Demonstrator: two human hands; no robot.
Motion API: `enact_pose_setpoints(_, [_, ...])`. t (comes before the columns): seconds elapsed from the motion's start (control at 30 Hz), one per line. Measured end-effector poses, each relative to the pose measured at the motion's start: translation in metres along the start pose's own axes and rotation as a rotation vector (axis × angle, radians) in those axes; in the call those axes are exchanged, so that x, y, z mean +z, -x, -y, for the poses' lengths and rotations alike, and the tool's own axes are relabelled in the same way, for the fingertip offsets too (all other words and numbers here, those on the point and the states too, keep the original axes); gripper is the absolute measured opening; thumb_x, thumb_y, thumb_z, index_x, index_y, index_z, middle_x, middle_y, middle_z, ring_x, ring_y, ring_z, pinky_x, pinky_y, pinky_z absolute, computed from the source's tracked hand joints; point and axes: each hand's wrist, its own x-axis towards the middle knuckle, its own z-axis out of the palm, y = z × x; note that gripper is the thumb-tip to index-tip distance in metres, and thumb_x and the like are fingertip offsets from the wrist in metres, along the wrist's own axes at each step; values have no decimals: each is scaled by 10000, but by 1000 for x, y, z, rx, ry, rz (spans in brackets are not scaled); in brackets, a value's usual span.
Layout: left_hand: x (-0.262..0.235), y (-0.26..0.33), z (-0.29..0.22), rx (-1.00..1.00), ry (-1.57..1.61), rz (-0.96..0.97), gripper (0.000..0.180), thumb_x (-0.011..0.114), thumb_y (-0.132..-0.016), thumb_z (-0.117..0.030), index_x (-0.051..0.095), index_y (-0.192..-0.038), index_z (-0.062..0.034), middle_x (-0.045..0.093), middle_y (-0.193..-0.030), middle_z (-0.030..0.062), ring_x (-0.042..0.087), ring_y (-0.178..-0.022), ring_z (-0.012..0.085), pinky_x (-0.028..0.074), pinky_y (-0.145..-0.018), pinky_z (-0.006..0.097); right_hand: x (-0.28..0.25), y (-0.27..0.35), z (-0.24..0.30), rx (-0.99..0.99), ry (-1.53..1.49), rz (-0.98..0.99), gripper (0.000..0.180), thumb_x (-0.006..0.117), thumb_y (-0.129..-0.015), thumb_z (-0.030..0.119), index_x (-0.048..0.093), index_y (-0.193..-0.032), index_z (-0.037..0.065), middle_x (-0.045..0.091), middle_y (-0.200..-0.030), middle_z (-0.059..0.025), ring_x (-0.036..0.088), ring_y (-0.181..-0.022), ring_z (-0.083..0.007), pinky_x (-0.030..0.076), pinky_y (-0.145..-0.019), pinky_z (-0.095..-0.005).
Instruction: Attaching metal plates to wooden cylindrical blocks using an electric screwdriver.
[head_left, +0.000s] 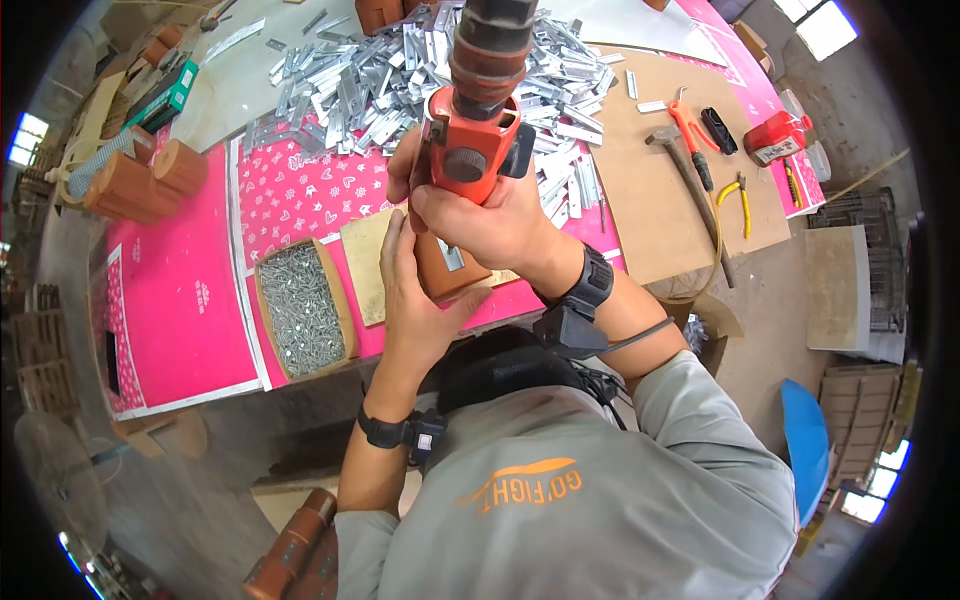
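Pink covers the table (180,330) at far left, its small pale print too tiny to make out. Brown pieces (140,185) stand on it, and right behind, a green box (178,95) carries a pale label, unreadable from here. Moving right, a carton (343,310) full of screws (300,305), and beyond it a heap of metal strips (365,85), partly blocked from sight by the drill. Next, the tan board (362,265), half covered, and here's the left hand (415,295): fingers clamped on the brown block (436,276), thumb along its near edge. That block sits on the board, mostly hidden under hands and tool, a metal plate (453,258) peeking out on top. Over it rises the orange drill (470,150), its upper end cut off by the frame; the bit is out of sight, so contact with the plate, I can't tell! The right hand (485,228) has its fingers wrapped tight round the drill. Below, the grey shirt (590,500) shows bold orange lettering, upside down. On to the cardboard (640,220): hammer (704,205), orange-handled tool (688,130), black case (718,130), yellow pliers (745,208). Finally, a red bottle (775,140), its pale label marked in dark, unclear characters.
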Motion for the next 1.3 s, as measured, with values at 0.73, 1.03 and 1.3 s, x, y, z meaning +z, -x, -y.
enact_pose_setpoints(0.73, [-134,18,3,-239,-831,-87,175,733,-800,-129,718,-915,2,641,-881,148,605,-904,337,470,-799,431,-1,-2,24,46,3,-69,192,578,-799,20,610,-986,-5,672,-882,-97,632,-648,-132,520,-568,-265])
enact_pose_setpoints(1.03, [-137,25,6,-219,-769,-159,106,722,-802,-104,731,-857,-13,632,-829,154,596,-877,349,466,-795,427,-15,11,31,223,93,-55,299,596,-786,-20,571,-1084,-18,669,-911,-79,654,-840,-135,552,-688,-295])
enact_pose_setpoints(1.3, [-131,29,12,-373,-87,-397,162,622,-962,-83,653,-1074,29,734,-977,133,680,-810,140,489,-593,258,-13,6,32,86,71,-104,176,593,-788,22,610,-959,-13,678,-861,-104,643,-640,-127,515,-526,-252])
